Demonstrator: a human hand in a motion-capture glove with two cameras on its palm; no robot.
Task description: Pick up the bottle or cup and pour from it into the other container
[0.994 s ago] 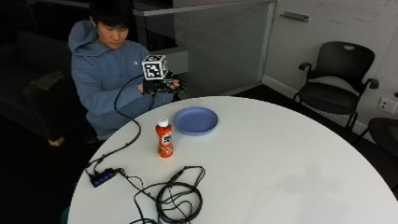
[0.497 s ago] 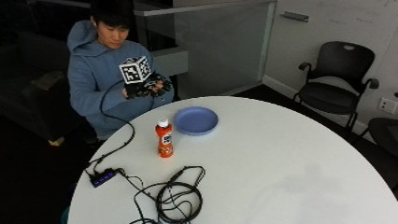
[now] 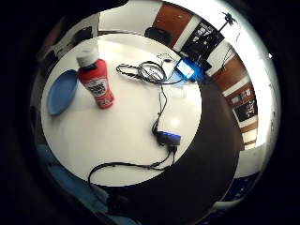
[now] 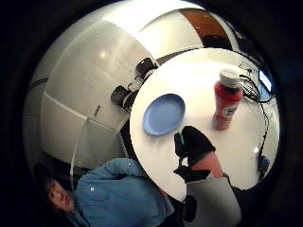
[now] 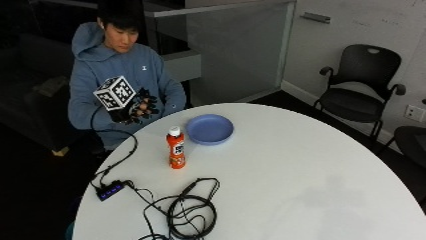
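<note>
While the right hand [image 5: 136,109] hung off the table edge, fingers seemingly loosely curled on nothing, the bottle [image 5: 176,148] stood upright, well ahead of the fingertips, plate [image 5: 210,129] just beyond

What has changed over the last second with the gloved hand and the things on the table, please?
The gloved right hand has moved away from the blue plate, toward the person's own right, and now hovers off the table edge in front of the chest, holding nothing. The orange bottle stayed upright beside the plate, untouched. The cables did not move.
</note>
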